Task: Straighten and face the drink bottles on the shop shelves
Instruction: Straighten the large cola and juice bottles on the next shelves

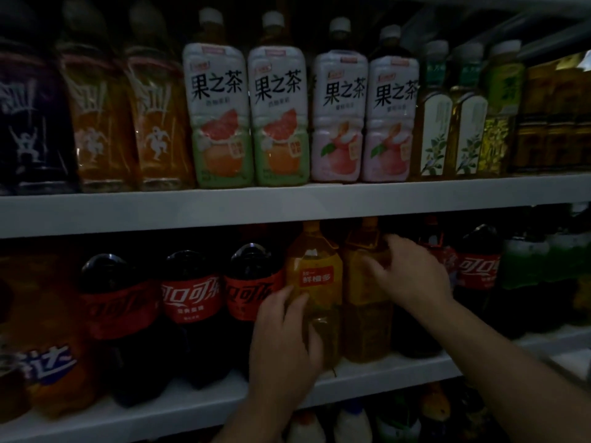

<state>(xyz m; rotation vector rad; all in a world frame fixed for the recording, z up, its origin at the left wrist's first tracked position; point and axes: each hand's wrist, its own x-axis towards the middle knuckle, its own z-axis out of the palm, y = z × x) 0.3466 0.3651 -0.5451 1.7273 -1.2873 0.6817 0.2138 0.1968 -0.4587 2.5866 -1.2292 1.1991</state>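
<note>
Right forearm (511, 362) sits closest to lens, crossing the lower right corner. Left hand (284, 337): fingers curled round the lower body of the left juice (315, 276), thumb up its left side, just beside a cola (252, 292). Right hand (412, 276): motion-blurred. Fingers look hooked over the shoulder of the right juice (367, 324) with the thumb across its front, so likely a grip, but exact finger spacing can't be told.

Both juices stand upright on the lower shelf (367, 375), touching each other, near the front lip. Left juice shows its red tag forward. Right juice label is mostly behind the hand, facing unknown. More colas (192, 298) are packed to the left and a cola (478, 270) sits to the right, partly hidden. Upper shelf (287, 209) hangs just above the juice caps. Tea bottles (217, 107) up there already face front.

Judged step: twisting or squaring the two juices, with most of the row left to check.

Risks:
- The row is tight, so turning the left juice may drag the touching cola off face.
- The high grip on the right juice gives leverage, so a sideways push could tip it into its neighbours.
- Lifting either juice would knock its cap on the upper shelf.
- Pulling too far forward puts a heavy bottle over the lip.
- Dim light makes label alignment easy to misjudge.
</note>
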